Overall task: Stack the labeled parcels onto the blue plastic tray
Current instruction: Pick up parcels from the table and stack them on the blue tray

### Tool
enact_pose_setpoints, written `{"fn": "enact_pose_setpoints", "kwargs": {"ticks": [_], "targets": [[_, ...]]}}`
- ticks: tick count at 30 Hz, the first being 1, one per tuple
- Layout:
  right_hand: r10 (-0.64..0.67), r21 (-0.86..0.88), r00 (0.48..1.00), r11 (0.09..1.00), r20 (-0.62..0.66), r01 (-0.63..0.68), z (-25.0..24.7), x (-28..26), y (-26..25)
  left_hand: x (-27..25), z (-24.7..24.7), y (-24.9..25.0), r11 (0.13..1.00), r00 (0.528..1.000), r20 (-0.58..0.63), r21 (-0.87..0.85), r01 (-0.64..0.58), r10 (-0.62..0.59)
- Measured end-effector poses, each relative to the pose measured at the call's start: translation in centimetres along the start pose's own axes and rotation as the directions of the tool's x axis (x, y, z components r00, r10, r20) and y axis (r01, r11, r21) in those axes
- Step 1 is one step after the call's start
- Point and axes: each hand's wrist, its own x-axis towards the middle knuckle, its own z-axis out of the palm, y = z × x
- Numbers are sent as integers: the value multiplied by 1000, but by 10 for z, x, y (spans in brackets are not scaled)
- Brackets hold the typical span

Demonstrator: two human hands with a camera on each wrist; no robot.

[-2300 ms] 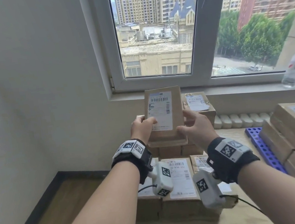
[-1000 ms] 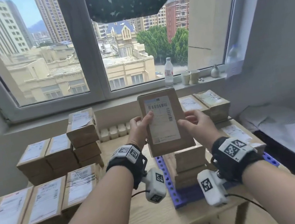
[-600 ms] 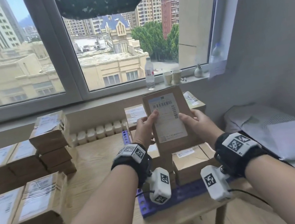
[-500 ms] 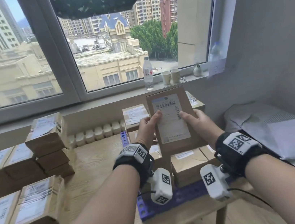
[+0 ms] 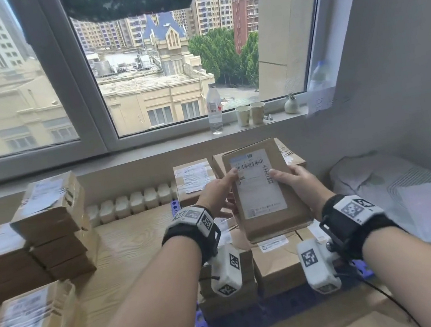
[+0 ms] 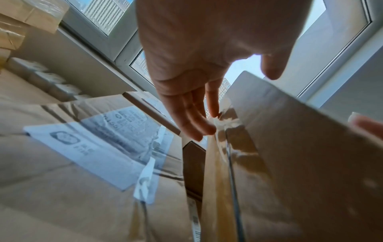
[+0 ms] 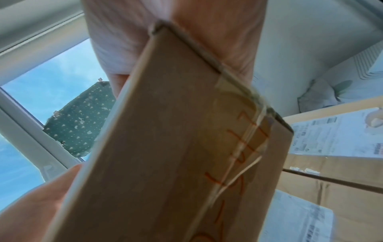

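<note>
While held, parcel (image 5: 264, 189) brown, white label (image 5: 257, 182) (barcode uppermost), seemingly taped.

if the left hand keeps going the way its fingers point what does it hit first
The held parcel: the left hand has its fingertips against its taped side. Past that, probably the labelled parcel behind, though depth is unclear.

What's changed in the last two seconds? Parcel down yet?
The parcel was carried right, from the left piles to above the boxes on the tray, and has dropped lower and tipped flatter. Not released: left hand and right hand still grip its sides. Those piles look unchanged.
</note>
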Motion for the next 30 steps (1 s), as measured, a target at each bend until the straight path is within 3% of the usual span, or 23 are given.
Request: {"fn": "enact_pose_setpoints", "kwargs": {"ticks": [7,11,19,30], "targets": [[146,-18,987,989,66,-145,-16,32,39,12,8,-15,984,968,-239,176,-30,72],[185,-44,975,983,126,-181,-16,44,58,16,25,-21,948,973,-215,319,-12,85],[256,-40,942,967,219,-253,-6,54,74,24,36,-29,898,961,-271,435,73,53],[289,-231,920,945,266,-230,-3,60,67,29,43,-27,881,965,-259,467,80,50]]}}
